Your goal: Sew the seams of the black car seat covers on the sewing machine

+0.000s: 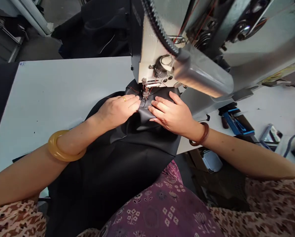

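Observation:
A large black leather-like piece (137, 151) lies in folds under the sewing machine's presser foot (145, 93) and drapes down over my lap. Just left of the foot, my left hand (118, 110) has its fingers pressed together on a fold of the piece; its thumb is hidden. My right hand (171, 113) rests on the black piece to the right of the foot, fingers spread and fairly flat. Reddish stitching shows on the piece behind the foot. Both hands' fingertips are close to the foot.
The sewing machine head (157, 42) and its grey lamp-like housing (204, 72) overhang my right hand. A white table (63, 89) extends to the left. On the right are a blue tray of tools (237, 121) and a cardboard box (199, 159) below. Dark material (95, 29) lies beyond the table.

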The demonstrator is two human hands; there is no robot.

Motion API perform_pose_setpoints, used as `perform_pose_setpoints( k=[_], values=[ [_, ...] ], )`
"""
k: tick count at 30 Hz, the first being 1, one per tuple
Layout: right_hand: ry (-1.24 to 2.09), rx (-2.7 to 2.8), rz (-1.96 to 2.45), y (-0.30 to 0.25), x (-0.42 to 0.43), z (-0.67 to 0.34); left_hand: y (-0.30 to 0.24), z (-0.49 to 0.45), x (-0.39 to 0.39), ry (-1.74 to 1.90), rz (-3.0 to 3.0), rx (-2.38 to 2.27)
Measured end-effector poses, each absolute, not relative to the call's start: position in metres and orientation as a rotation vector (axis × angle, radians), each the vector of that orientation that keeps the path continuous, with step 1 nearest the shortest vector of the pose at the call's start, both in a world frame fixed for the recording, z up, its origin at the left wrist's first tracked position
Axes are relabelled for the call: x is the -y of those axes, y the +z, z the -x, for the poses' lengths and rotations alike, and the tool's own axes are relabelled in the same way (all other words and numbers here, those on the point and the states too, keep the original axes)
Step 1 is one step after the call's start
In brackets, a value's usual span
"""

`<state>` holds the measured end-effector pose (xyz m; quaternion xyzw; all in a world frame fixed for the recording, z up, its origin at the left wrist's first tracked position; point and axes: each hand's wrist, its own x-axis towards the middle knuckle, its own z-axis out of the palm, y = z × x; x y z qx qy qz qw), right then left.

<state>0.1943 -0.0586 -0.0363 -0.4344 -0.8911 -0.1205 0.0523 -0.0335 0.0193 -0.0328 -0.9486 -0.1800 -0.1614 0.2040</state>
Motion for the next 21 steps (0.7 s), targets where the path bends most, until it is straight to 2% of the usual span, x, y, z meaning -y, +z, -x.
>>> perform_pose_setpoints(
  k=[14,21],
  values=[
    [-0.291,2.745,1.266,-0.026,0.036,-0.205,-0.04,0.018,0.006,-0.466,2.431,0.67],
    [-0.276,2.78,1.245,-0.022,0.029,-0.207,-0.036,0.013,0.009,-0.392,2.54,0.857]
  ],
)
